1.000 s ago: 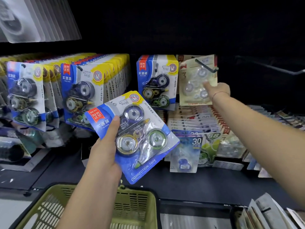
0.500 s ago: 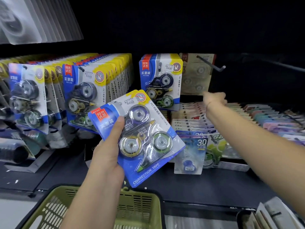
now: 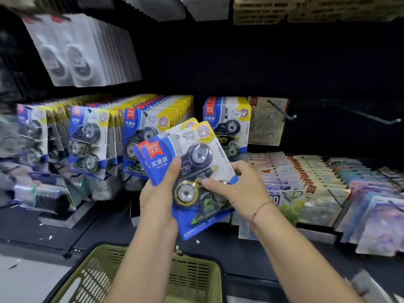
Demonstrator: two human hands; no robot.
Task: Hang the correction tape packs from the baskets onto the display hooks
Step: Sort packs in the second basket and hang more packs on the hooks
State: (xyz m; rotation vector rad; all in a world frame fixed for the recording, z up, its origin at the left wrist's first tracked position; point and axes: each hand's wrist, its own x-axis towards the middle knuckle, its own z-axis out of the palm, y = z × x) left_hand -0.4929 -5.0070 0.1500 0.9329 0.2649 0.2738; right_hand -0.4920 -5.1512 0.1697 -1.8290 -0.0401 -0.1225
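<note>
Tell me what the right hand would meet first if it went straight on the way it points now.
The correction tape pack in the left hand. The right hand points leftward, and its thumb and fingers touch that pack, so nothing lies between; depth beyond it is unclear.

Person seen only as two arms and two hands. Left forearm (image 3: pixel 140 259), crossing over the green basket (image 3: pixel 196 278): bare along its whole visible length, up to the left hand (image 3: pixel 159 200) above the basket. Thumbnail there short and plain. Right forearm (image 3: pixel 303 259), right of the basket: likewise bare from frame edge to wrist. Worn: one thin reddish string bracelet (image 3: pixel 260 207) round the right wrist, above and right of the basket, just below the right hand (image 3: pixel 238 191). The string lies slantwise across the wrist, a single strand.
</note>
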